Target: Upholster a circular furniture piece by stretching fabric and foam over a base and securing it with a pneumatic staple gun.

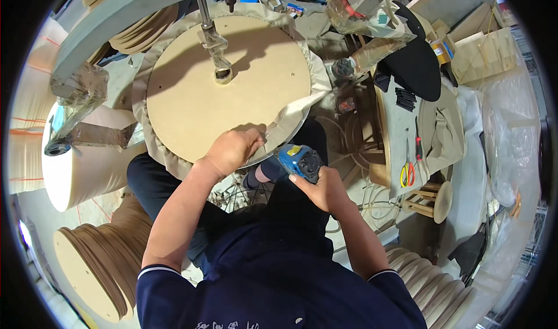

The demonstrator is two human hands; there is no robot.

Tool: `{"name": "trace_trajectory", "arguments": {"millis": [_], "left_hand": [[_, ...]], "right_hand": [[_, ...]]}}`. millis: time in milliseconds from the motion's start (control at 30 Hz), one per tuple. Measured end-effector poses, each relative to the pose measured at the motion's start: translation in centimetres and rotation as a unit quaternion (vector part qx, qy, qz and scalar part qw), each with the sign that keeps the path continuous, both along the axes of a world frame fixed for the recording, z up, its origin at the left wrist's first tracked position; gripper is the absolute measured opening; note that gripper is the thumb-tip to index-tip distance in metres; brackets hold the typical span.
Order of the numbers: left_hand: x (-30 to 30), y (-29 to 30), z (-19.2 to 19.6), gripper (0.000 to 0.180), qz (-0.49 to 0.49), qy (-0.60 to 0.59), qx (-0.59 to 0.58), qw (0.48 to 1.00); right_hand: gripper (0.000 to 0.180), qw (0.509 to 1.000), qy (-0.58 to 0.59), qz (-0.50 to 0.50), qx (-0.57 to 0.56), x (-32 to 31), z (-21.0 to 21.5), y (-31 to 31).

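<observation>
A large round wooden board (232, 108) lies in front of me, with beige fabric (299, 111) gathered around its rim. My left hand (235, 149) is at the board's near edge, fingers closed on the fabric where it folds over the rim. Just right of it, my right hand (325, 190) grips a blue staple gun (300, 161) with a black end cap. The gun's nose points toward the fabric edge; whether it touches is hidden. A metal shaft (206, 15) wrapped in clear film comes down onto the board's middle.
Film-wrapped machine arms (87, 136) flank the board left and right. Stacked round boards (93, 268) stand at lower left, and a white roll (81, 175) is above them. On the right-hand table lie yellow-red scissors (407, 173), a red-handled screwdriver (418, 146) and black staple strips (405, 99). A wooden stool (442, 201) stands nearby.
</observation>
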State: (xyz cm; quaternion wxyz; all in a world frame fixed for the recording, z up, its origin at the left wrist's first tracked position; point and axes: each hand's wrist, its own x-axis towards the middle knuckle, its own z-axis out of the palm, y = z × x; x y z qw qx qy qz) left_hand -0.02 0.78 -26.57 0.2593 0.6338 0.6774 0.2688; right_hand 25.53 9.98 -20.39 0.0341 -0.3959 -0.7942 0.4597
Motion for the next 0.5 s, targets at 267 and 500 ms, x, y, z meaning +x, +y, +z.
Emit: {"name": "trace_trajectory", "arguments": {"millis": [267,500], "left_hand": [[0.6,1.2,1.1,0.026,0.166,-0.095,-0.096,0.977],[1.0,1.9,-0.2,0.025,0.181,-0.078,-0.051,0.979]], "right_hand": [[0.039,0.997,-0.050,0.025,-0.049,-1.9,0.7,0.0],[0.038,1.000,-0.013,0.018,0.011,-4.0,-0.7,0.1]]}}
